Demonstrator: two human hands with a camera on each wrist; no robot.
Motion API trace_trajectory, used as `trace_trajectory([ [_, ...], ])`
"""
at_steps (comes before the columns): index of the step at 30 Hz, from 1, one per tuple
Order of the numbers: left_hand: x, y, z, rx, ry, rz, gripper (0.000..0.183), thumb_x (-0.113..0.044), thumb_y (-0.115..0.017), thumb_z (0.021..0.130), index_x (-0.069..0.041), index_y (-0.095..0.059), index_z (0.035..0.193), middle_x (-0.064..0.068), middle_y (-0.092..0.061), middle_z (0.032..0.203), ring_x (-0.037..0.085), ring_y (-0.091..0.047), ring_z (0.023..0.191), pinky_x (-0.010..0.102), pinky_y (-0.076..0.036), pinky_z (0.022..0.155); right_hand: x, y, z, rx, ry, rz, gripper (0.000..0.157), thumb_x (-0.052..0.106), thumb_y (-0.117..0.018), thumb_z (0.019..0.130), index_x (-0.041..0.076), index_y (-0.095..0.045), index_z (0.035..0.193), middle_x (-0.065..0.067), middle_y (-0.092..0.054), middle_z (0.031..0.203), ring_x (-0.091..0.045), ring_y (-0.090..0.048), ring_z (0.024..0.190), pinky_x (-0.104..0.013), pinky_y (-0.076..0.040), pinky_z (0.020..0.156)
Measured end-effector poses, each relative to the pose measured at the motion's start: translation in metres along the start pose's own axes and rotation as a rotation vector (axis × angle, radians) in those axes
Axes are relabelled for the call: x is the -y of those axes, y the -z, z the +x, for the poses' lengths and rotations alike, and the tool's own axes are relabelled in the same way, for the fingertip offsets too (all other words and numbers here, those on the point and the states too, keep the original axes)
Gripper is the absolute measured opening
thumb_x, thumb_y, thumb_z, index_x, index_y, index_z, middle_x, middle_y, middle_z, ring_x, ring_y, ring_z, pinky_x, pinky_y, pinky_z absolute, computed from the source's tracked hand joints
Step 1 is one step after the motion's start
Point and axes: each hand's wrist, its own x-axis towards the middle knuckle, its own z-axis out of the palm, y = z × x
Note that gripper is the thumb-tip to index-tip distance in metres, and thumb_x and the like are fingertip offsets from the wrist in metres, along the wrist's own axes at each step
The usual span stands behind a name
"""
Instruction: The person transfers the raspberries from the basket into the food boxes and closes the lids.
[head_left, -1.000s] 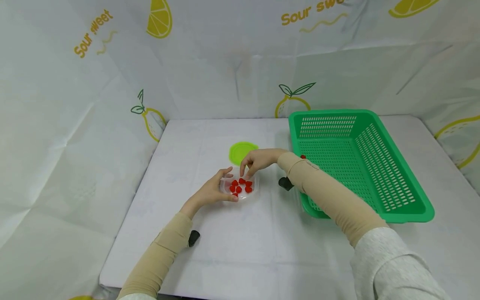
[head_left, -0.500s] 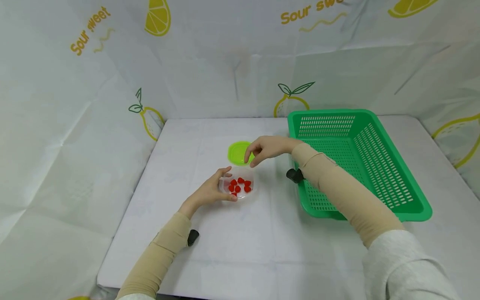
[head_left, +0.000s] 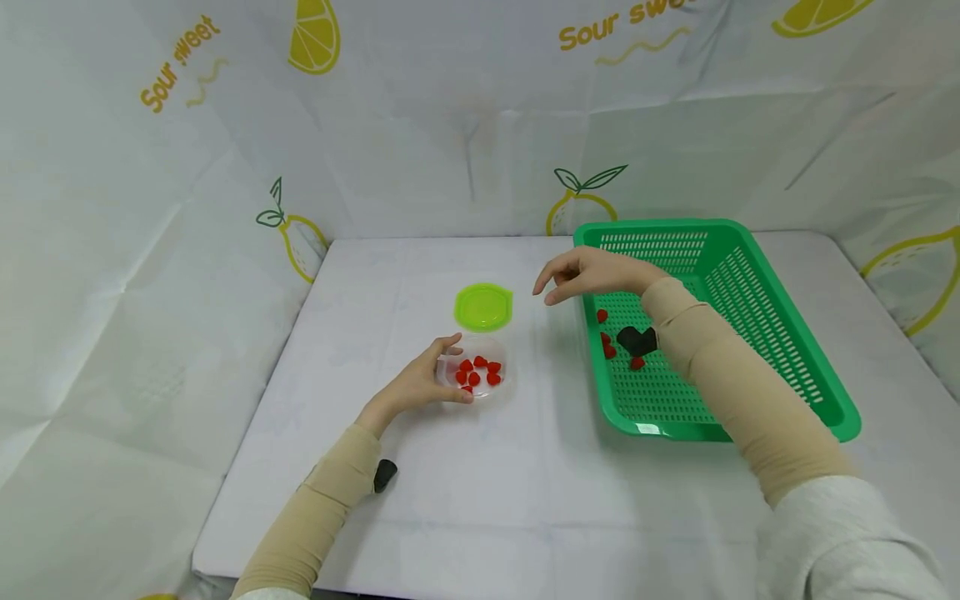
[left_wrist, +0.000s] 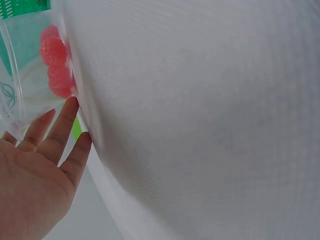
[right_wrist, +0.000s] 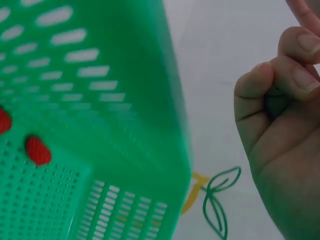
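left grip [head_left: 415, 386] holds one tub [head_left: 487, 347], seemingly seven berries [head_left: 474, 378] inside

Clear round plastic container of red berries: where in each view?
Head: clear round plastic container, just below centre.
Left wrist: container upper left, cut by left edge.
Right wrist: not in it.
Shared landmark: green perforated plastic basket; right in head, top-left corner in left wrist, left side in right wrist.

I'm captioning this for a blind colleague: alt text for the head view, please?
A left hand holds a clear bowl of red berries on a white table. The right hand hovers by a green basket holding more berries; a lime-green lid lies beyond the bowl.
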Motion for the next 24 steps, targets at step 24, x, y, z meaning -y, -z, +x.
trace_trajectory([
  [24, 0.0, -0.001, 0.001, 0.007, 0.017, -0.003, 0.098, -0.042, -0.081, 0.067, -0.032, -0.024, 0.145, -0.004, -0.045, 0.141, 0.027, -0.04, 0.131, 0.052, -0.03, 0.11, -0.105, 0.02, -0.06, -0.256, -0.2, 0.095, 0.039, 0.033, -0.063, 0.088, 0.007, -0.062, 0.118, -0.004, -0.062, 0.099, -0.028, -0.048, 0.088, -0.039, -0.043, 0.083],
])
